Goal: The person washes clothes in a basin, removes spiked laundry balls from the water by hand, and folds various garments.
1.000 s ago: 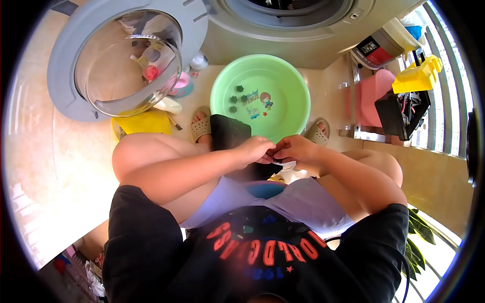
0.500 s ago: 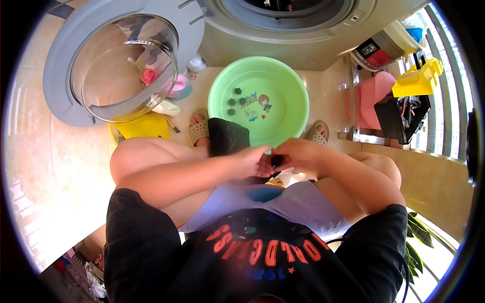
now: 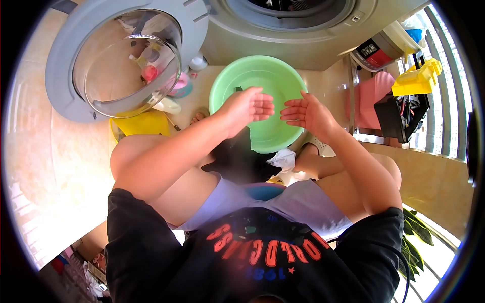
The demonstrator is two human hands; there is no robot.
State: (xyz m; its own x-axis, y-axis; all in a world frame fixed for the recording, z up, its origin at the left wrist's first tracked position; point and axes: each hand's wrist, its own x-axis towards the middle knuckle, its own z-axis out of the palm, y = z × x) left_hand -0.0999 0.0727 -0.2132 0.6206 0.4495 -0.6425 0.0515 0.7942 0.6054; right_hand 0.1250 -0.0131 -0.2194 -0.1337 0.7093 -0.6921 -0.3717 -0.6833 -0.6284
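The left hand (image 3: 250,111) is hanging at the centre of the frame, over the left part of a green basin (image 3: 262,69), its fingers extending fairly straight and gripping nothing visible. The right hand (image 3: 309,113) is hovering opposite, over the basin's right edge, its fingers likewise lying open and holding nothing that can be seen; the two sets of fingertips are facing each other across a narrow gap. The basin is standing in the upper centre; one small dark piece (image 3: 239,89) is showing inside it above the left hand, while that hand is covering the floor print and whatever is lying beneath. A black cloth (image 3: 247,159) is lying below the basin between the legs, its upper part partly hidden by the left hand and forearm and its folds being hard to separate. A white cloth (image 3: 283,160) is bunching at its right end. At the top, the washing machine (image 3: 262,46) is being cut off by the frame, its drum contents reading only as dark shapes.
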